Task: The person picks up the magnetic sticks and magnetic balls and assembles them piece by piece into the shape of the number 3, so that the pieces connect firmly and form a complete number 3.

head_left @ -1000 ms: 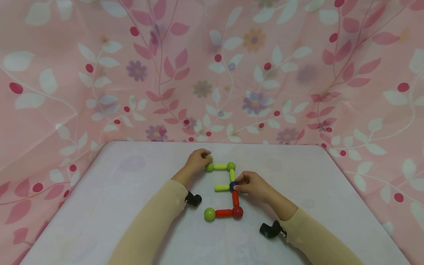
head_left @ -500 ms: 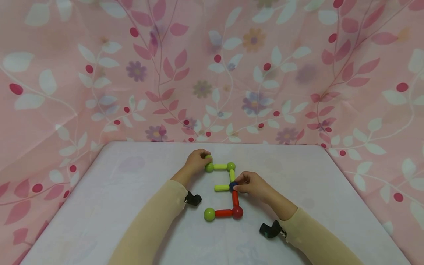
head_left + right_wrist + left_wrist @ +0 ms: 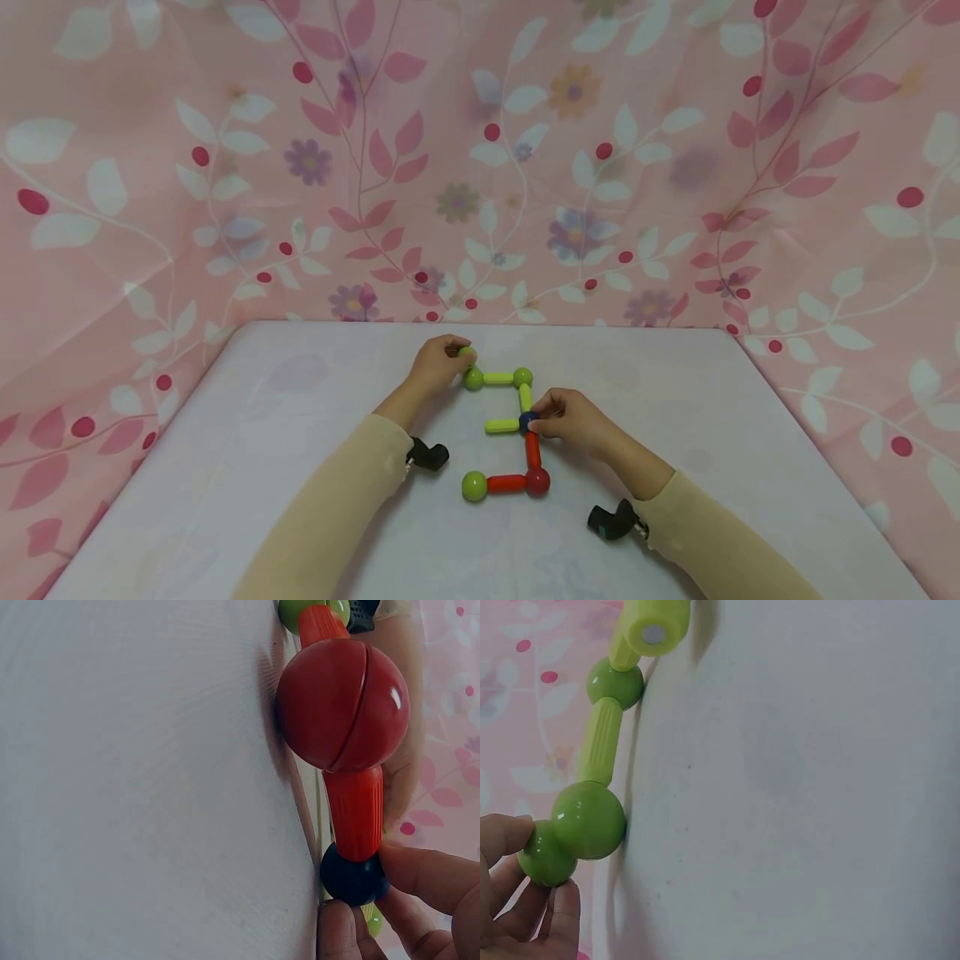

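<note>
My left hand (image 3: 438, 365) pinches a green ball (image 3: 546, 859) between thumb and fingers, at the far left end of a figure of rods and balls. Right beside it is the figure's green corner ball (image 3: 589, 820); I cannot tell if the two touch. A yellow-green rod (image 3: 498, 378) runs from there to another green ball (image 3: 522, 377). My right hand (image 3: 581, 421) holds the dark blue ball (image 3: 352, 879) in the middle. From it a yellow-green rod (image 3: 502, 426) points left, and a red rod (image 3: 533, 450) leads to a red ball (image 3: 537, 481).
A second red rod (image 3: 507, 483) joins the red ball to a green ball (image 3: 475, 486) at the near left. White cloth covers the table (image 3: 247, 400), with a pink floral curtain (image 3: 420, 167) behind it. Black wrist cameras (image 3: 612, 519) hang from both sleeves.
My left hand has shifted slightly left, and the pinched green ball has moved left with it. The right hand and the figure look unmoved.
</note>
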{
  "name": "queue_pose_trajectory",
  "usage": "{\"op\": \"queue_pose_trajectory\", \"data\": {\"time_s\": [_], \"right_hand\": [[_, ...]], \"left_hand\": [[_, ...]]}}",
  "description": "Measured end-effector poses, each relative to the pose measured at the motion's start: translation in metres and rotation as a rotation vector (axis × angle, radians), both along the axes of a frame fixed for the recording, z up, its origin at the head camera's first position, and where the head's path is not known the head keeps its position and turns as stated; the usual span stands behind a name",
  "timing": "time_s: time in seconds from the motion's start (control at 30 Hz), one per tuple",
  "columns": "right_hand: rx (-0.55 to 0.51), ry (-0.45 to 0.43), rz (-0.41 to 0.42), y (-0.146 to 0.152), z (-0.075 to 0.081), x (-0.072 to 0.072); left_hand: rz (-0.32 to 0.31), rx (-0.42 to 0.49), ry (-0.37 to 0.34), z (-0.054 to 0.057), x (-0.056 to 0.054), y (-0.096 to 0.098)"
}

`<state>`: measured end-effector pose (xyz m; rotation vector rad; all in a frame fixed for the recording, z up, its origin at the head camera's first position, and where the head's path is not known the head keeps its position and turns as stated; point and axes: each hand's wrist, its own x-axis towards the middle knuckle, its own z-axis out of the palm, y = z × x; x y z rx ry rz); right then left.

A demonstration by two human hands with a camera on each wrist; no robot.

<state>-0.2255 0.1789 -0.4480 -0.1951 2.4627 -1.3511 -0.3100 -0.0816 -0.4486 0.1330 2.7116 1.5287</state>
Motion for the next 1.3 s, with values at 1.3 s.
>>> {"op": "queue_pose_trajectory", "data": {"time_s": [1.3], "right_hand": [[-0.019, 0.000, -0.003, -0.001, 0.000, 0.000]], "left_hand": [[-0.332, -0.086, -0.066, -0.002, 0.071, -0.020]]}}
